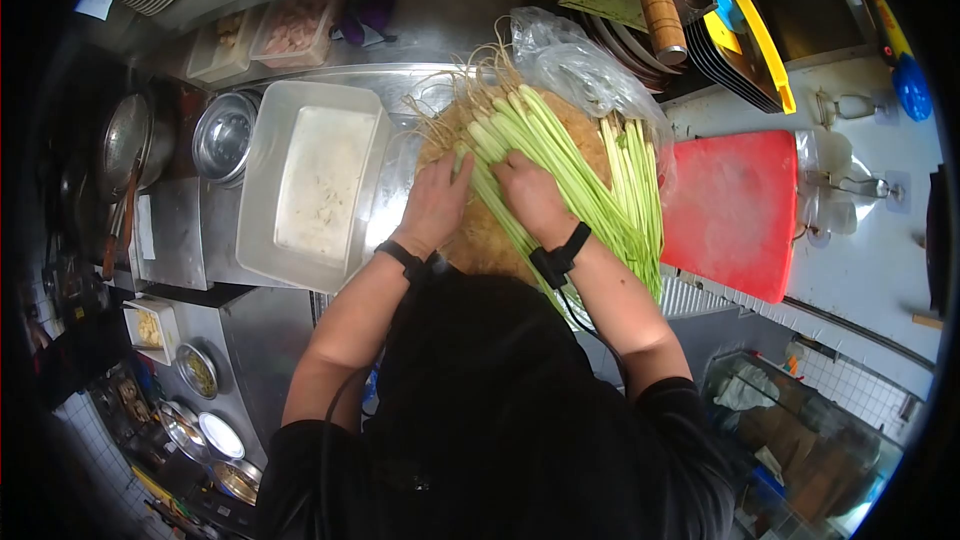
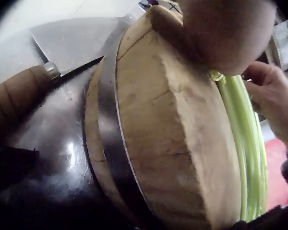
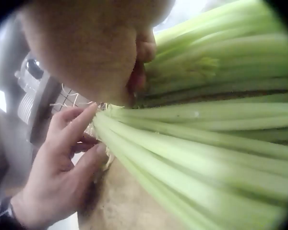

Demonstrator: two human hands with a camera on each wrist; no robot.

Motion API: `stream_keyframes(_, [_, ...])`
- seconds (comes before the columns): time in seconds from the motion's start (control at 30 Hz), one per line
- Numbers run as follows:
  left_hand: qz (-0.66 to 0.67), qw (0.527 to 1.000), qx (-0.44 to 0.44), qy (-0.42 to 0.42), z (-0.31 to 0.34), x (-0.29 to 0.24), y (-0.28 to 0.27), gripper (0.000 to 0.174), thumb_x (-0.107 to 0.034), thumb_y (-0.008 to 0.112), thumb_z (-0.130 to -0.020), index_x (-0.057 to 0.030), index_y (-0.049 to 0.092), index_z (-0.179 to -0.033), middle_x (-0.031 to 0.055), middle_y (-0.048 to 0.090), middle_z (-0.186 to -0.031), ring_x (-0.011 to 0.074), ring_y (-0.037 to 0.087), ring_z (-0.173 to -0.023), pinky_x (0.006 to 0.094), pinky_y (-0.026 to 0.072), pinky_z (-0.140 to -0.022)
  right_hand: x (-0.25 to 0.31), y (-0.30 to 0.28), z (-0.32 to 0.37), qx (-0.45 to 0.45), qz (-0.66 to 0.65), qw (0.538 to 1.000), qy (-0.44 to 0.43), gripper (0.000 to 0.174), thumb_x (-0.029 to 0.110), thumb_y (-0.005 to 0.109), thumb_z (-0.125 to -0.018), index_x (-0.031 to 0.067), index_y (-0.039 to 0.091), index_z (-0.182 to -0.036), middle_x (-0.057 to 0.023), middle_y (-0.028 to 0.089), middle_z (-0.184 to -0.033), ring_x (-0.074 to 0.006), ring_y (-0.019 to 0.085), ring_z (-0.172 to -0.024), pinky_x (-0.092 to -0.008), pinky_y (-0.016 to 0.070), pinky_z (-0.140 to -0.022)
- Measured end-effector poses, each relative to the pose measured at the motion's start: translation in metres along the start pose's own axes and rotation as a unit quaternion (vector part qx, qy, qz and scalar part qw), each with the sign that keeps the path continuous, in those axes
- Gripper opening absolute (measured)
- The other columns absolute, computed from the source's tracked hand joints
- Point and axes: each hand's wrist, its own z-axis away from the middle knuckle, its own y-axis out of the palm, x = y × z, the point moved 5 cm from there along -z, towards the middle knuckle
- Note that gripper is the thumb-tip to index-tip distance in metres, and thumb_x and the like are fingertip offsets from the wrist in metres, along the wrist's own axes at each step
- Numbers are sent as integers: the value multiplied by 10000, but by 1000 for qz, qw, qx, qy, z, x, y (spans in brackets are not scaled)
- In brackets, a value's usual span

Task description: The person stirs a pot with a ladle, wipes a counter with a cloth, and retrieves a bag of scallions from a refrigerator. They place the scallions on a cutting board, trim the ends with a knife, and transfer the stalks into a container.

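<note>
Long green celery stalks (image 1: 565, 160) with stringy roots lie across a round wooden chopping block (image 1: 485, 245), root ends toward the back. At the near-left stalks, my left hand (image 1: 440, 202) pinches the root end between thumb and fingers, as the right wrist view shows. My right hand (image 1: 532, 198) grips the same stalks a little to the right, its fingers curled; its fingertips are partly hidden. A paler bunch of celery (image 1: 630, 180) lies at the block's right side. The left wrist view shows the block's metal band (image 2: 110, 124) and a cleaver's wooden handle (image 2: 19, 98) beside it.
Left of the block stands a clear plastic tub (image 1: 255, 190) with small scraps inside. On the right lies a red cutting board (image 1: 730, 220). A crumpled plastic bag (image 1: 580, 65) sits behind the celery, below a shelf with stacked plates and a wooden-handled cleaver (image 1: 660, 15).
</note>
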Motion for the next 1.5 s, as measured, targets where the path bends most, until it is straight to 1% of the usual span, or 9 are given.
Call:
stream_keyframes(0.2, [-6, 999, 51, -1, 0, 0, 3, 602, -111, 678, -877, 50, 512, -1432, 220, 524, -1424, 347, 567, -1060, 437, 488, -972, -1, 9, -11, 17, 78, 997, 7, 62, 78, 619, -851, 56, 647, -901, -140, 621, -923, -289, 709, -806, -402, 585, -670])
stream_keyframes(0.43, [-31, 999, 27, 25, 3, 3, 7, 602, -145, 704, -870, 58, 531, -1409, 208, 540, -1423, 326, 573, -1050, 413, 500, -950, -7, 13, -15, -16, 109, 994, 15, 59, 114, 624, -879, 72, 665, -875, -129, 631, -882, -307, 695, -756, -432, 579, -642])
stream_keyframes(0.53, [-34, 999, 22, 29, 4, 4, 10, 606, -164, 718, -861, 56, 542, -1397, 202, 555, -1416, 313, 577, -1038, 395, 506, -944, -8, 18, -19, 35, 116, 992, 23, 64, 73, 614, -852, 56, 674, -867, -141, 649, -919, -294, 709, -817, -394, 588, -676])
stream_keyframes(0.7, [-30, 999, 14, 33, 5, 6, 10, 594, -158, 721, -857, 58, 552, -1384, 196, 554, -1433, 297, 579, -1023, 386, 510, -937, 0, 22, -26, 43, 99, 992, 63, 93, 67, 613, -844, 50, 700, -873, -163, 686, -904, -309, 724, -835, -395, 598, -717])
stream_keyframes(0.93, [-33, 999, 7, 37, 5, 7, 11, 593, -157, 724, -854, 57, 558, -1381, 192, 561, -1427, 293, 579, -1019, 382, 511, -933, 3, 19, -28, 31, 78, 996, 31, 54, 54, 635, -835, 47, 687, -848, -169, 680, -900, -334, 715, -817, -404, 597, -721])
stream_keyframes(1.03, [-49, 998, 13, 41, 4, 7, 11, 593, -162, 724, -854, 52, 560, -1382, 188, 564, -1425, 292, 581, -1014, 382, 513, -929, 3, 0, -26, -30, 5, 999, 33, 35, 58, 637, -833, 52, 665, -854, -163, 668, -914, -324, 703, -815, -402, 593, -722])
stream_keyframes(1.1, [-57, 997, 16, 43, 5, 5, 9, 595, -166, 723, -853, 51, 561, -1382, 185, 565, -1424, 292, 581, -1007, 381, 515, -922, 2, -17, -23, -88, 65, 993, 50, 60, 65, 624, -842, 55, 642, -899, -135, 652, -913, -299, 689, -827, -389, 591, -706])
stream_keyframes(1.3, [-43, 998, 5, 41, 4, 5, 9, 597, -164, 724, -849, 52, 560, -1381, 186, 566, -1423, 289, 581, -996, 382, 513, -915, -2, 5, -20, -22, 184, 981, 49, 114, 74, 614, -849, 64, 619, -962, -106, 637, -899, -255, 683, -869, -358, 587, -674])
stream_keyframes(1.5, [-17, 999, 8, 32, 3, 5, 7, 592, -142, 728, -843, 53, 562, -1376, 190, 567, -1418, 294, 578, -986, 390, 510, -911, -5, 6, -21, -23, 189, 979, 76, 145, 77, 610, -860, 78, 626, -1005, -119, 649, -900, -265, 695, -841, -363, 586, -664])
